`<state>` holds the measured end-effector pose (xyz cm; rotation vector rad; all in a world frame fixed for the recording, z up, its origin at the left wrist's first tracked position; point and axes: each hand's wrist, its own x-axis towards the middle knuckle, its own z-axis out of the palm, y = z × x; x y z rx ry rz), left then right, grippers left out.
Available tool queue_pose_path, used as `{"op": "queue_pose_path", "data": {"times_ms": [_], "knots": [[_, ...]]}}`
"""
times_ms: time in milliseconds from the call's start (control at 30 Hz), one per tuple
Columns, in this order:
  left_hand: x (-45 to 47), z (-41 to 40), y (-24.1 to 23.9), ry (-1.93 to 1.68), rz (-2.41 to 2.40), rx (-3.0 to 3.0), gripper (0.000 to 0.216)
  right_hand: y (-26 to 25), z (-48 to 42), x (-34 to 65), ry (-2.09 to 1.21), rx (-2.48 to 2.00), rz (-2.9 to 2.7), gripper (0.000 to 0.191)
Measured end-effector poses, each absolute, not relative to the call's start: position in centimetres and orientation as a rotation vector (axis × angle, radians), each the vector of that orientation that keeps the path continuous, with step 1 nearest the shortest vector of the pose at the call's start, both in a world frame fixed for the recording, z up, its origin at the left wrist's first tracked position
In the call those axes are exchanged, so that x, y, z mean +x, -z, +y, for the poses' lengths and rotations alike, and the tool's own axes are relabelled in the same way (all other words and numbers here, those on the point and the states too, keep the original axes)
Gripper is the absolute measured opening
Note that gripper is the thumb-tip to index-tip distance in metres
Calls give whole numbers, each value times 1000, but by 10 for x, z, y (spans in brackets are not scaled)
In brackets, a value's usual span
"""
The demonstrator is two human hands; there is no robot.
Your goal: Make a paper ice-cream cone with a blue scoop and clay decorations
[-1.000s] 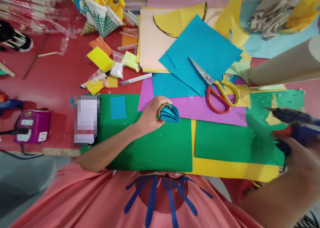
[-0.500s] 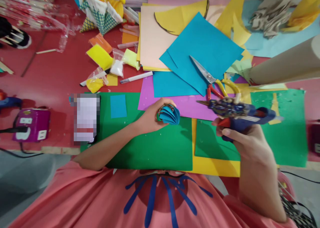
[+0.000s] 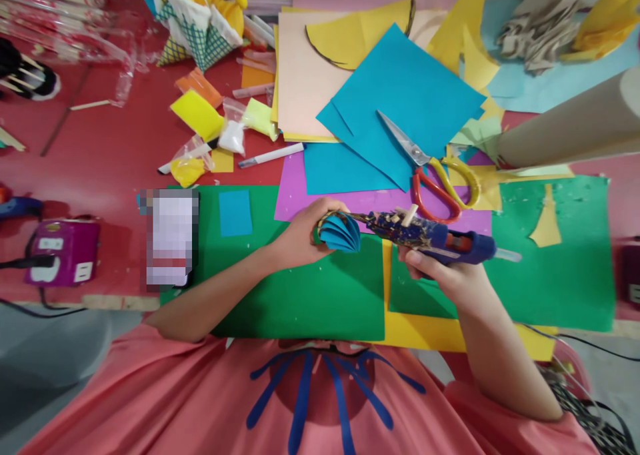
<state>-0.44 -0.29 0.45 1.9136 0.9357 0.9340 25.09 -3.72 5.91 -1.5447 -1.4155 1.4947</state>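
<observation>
My left hand [image 3: 303, 234] is closed round a small craft piece with folded blue paper [image 3: 341, 234] fanning out of it; a brownish ring edge shows beside the folds. In my right hand [image 3: 440, 272] is a blue hot glue gun [image 3: 425, 235], caked with dried bits round its front. Its nozzle points left and reaches the upper edge of the blue folds; whether it touches them I cannot tell. A clear glue stick [image 3: 509, 255] pokes out of the gun's rear. Both hands are above green sheets [image 3: 295, 302].
Scissors [image 3: 425, 165] with red and yellow handles lie on blue paper [image 3: 400, 88] just beyond the gun. A phone [image 3: 173, 238] and a small blue square [image 3: 236, 213] lie to the left. Farther left stands a purple power block [image 3: 63, 252]. A thick cardboard tube [image 3: 570, 122] slants at the right.
My right hand has brought the glue gun leftward, from out over the right green sheet to the blue folds. My left hand holds nearly still with its craft piece.
</observation>
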Motion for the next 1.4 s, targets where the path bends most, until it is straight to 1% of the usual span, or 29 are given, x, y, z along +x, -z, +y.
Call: {"op": "queue_pose_path", "data": {"times_ms": [133,333,500,967,1200,1300,1333,1400], "knots": [[-4,-3,-6,-927,939,1914,33,-59,-36,247,-1479,-1551,-1445,37],[-4,-3,-3,-940,930,1923,36,-60,-32,241,-1372,-1523,-1527,29],[-4,-2,-4,-949,918,1935,37,-60,-33,238,-1355,-1526,-1539,24],[-5,-2,0,-944,932,1910,40,-57,-36,238,-1345,-1564,-1503,27],[-4,0,-5,-954,966,1839,33,-60,-37,260,-1435,-1620,-1310,30],[-3,0,-5,-962,982,1815,37,-61,-40,288,-1444,-1584,-1167,29],[-3,0,-4,-971,982,1812,38,-61,-42,300,-1419,-1594,-1091,29],[-3,0,-3,-983,990,1808,41,-59,-46,327,-1228,-1693,-893,31]]}}
